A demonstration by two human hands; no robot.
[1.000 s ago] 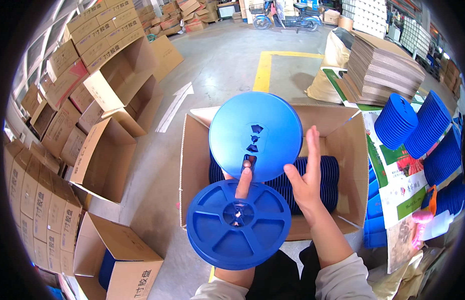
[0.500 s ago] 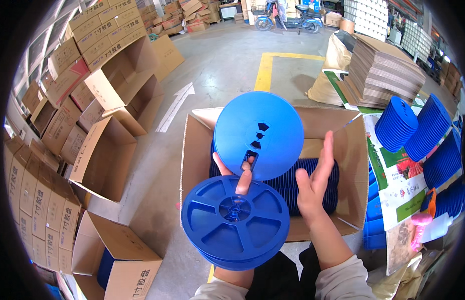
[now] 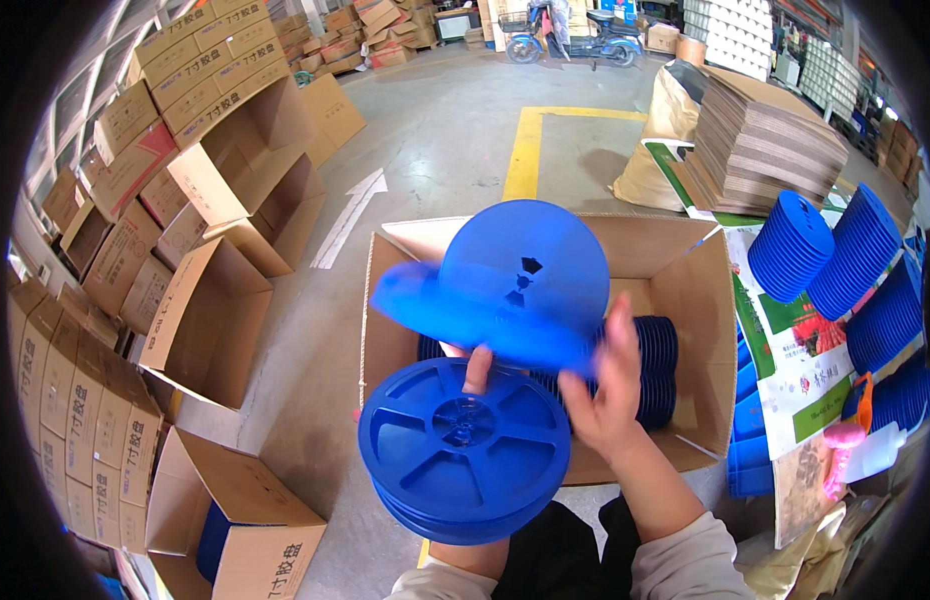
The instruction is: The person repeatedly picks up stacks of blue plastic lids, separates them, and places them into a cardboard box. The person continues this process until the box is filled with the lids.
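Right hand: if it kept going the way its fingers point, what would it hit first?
The right hand points up and away, already against the blue disc. Past that lie the reels in the box, though depth is hard to judge here.

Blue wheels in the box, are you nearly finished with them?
Not nearly. A row of blue reels already stands in the open cardboard box. The left hand holds a spoked reel stack, and the right hand lifts a flat blue disc. Stacks of blue discs wait on the right.
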